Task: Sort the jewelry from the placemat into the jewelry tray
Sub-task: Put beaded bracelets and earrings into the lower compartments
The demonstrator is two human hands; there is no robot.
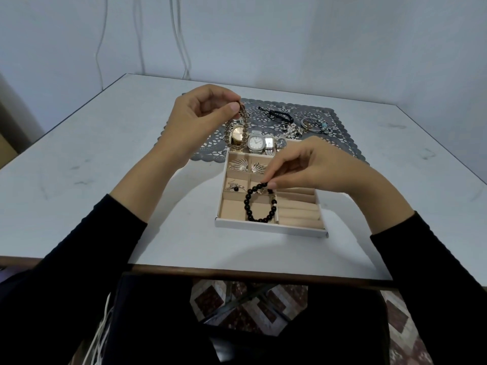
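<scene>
Head view: left hand [200, 114] pinches brown bracelet [243, 115], right hand [313, 167] pinches black bracelet [248, 206] over tray [268, 228].

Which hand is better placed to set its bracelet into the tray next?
Right. The right hand pinches the black bead bracelet over the near compartment of the tray; the left hand holds the brown bracelet up by the watches, farther back.

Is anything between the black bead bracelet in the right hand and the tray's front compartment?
Nothing visible. The right hand pinches the black bead bracelet at its top; its lower loop hangs over the front compartment of the jewelry tray, where only bare lining shows.
</scene>
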